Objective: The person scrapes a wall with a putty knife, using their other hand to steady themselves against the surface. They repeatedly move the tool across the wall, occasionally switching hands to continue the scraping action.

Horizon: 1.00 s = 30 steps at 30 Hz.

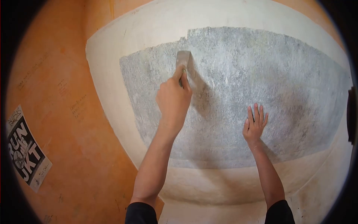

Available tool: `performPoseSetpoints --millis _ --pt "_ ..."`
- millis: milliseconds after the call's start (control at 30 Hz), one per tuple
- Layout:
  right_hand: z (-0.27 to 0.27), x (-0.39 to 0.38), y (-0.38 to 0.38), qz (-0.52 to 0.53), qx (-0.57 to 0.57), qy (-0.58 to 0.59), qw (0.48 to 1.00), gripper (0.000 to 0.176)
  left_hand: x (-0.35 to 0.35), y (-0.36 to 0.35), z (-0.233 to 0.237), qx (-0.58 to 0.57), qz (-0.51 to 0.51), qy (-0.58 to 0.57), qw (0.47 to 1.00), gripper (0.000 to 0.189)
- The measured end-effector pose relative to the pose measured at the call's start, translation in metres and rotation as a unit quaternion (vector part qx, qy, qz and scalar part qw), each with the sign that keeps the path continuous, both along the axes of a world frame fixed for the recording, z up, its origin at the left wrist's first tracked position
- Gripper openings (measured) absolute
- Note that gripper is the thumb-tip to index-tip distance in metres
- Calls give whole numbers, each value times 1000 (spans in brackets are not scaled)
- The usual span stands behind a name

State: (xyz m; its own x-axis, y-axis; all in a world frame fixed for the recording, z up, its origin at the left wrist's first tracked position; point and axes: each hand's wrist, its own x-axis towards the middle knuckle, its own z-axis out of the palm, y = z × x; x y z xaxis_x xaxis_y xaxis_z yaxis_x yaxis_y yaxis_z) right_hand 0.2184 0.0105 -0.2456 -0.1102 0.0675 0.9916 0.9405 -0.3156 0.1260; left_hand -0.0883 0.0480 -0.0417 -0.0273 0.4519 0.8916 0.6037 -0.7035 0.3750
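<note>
My left hand [174,99] is closed around the handle of a scraper [183,58], its flat metal blade pointing up against the wall. Most of the handle is hidden in my fist. The blade lies over the upper left part of a rough grey patch [223,71] with a mottled, streaky surface. Lower down and to the right, my right hand [255,125] rests flat on the same patch with its fingers spread, holding nothing. Both forearms reach up from dark sleeves.
A smooth off-white band [156,31] borders the grey patch. An orange wall [56,100] with faint handwriting stands at the left and carries a black-and-white poster [26,149]. A dark object [351,115] sits at the right edge.
</note>
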Motion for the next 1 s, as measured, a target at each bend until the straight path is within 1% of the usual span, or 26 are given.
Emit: performPoseSetpoints --millis 67,133,167,200,267,300,367,400,433,533,567,633,667,700,733,800,833,900,933,967,1000 --pt "-2 -1 -1 -1 -2 1 1000 45 9 6 12 13 -14 -13 1000 26" --pt "0 1 -5 -4 -7 2 1000 45 13 2 40 42 22 10 999 27" --pt "-1 -2 -3 -5 -11 11 1000 45 9 8 42 52 22 -8 998 27" --pt "-5 -7 -2 0 -12 18 1000 45 1 7 39 51 27 -1 998 27" --pt "-1 -3 -4 10 -11 19 1000 45 -8 -1 31 -14 -21 -6 1000 27" --pt "0 -1 -5 9 -9 17 1000 45 -6 -2 19 -9 -19 -6 1000 28" --pt "-1 -2 -4 8 -8 11 1000 45 2 3 16 -1 -18 -7 1000 28" --pt "-1 -2 -3 8 -5 10 1000 45 5 4 19 8 -17 -8 1000 28" --pt "0 -3 -3 9 -2 10 1000 45 10 9 37 18 -19 -23 999 28" --pt "0 -6 -3 11 -5 17 1000 45 4 7 44 36 -20 -24 999 28" --pt "0 -5 -6 6 -10 21 1000 45 -1 3 42 0 -27 -20 999 28" --pt "-1 -5 -6 7 -9 13 1000 45 -1 -4 20 -12 -18 -11 1000 27" --pt "-1 -4 -6 9 -6 7 1000 45 1 -3 14 -22 -7 -1 1000 27" --pt "1 -3 -6 5 1 6 1000 45 4 1 14 -7 -10 -9 1000 28" --pt "1 -3 -7 7 -1 8 1000 45 8 3 25 -3 -13 -10 1000 28" --pt "-3 -4 -5 13 -7 5 1000 45 13 15 64 52 -23 -35 998 29" --pt "-4 -3 -4 12 -8 5 1000 45 12 11 84 34 -12 -31 999 31" --pt "2 1 -4 11 -1 3 1000 45 13 6 93 29 5 -36 999 31" --pt "1 -1 -5 12 -3 4 1000 45 13 3 93 18 25 -33 999 32" --pt "-1 -3 -6 13 -4 7 1000 45 12 3 83 -11 25 -21 999 32" --pt "-3 -4 -7 13 -1 9 1000 45 9 -1 66 -8 24 -18 1000 32"
